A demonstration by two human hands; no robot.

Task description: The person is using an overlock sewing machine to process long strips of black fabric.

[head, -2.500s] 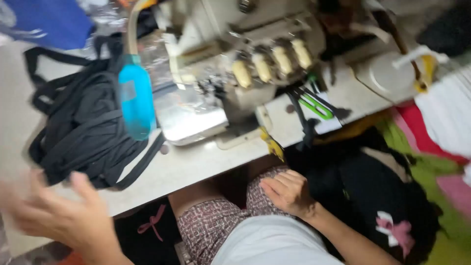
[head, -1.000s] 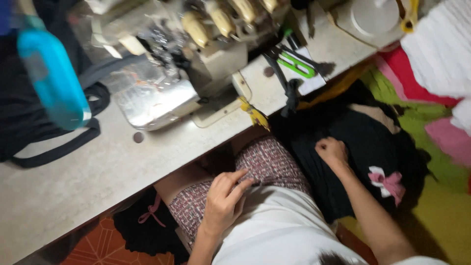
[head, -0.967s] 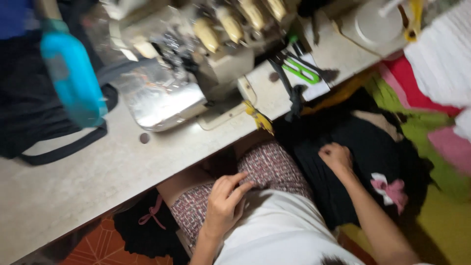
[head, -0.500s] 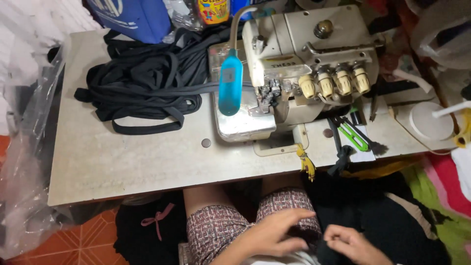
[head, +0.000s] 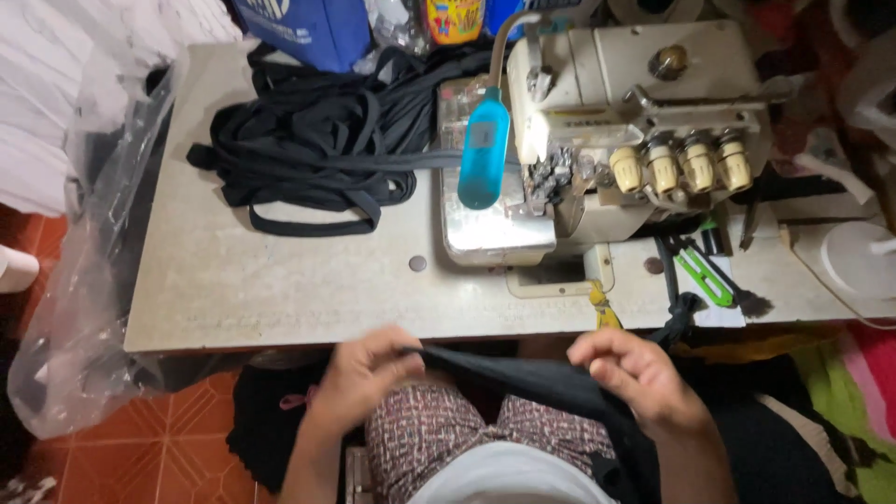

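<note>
Both hands, left hand (head: 359,378) and right hand (head: 635,378), are pinching a black cloth (head: 523,373), fingers closed on it. Its long axis is running left-right over the lap, just below the tabletop (head: 280,280) edge. Bare tabletop is lying beyond.

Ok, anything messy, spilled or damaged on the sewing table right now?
Nothing spilled or broken. The black straps lie in a loose tangle at the table's far left. Both hands, left and right, hold black fabric over the lap.

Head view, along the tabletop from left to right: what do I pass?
Clear plastic bag → pile of black straps → blue lamp head → cream sewing machine → green thread snips → white disc.
</note>
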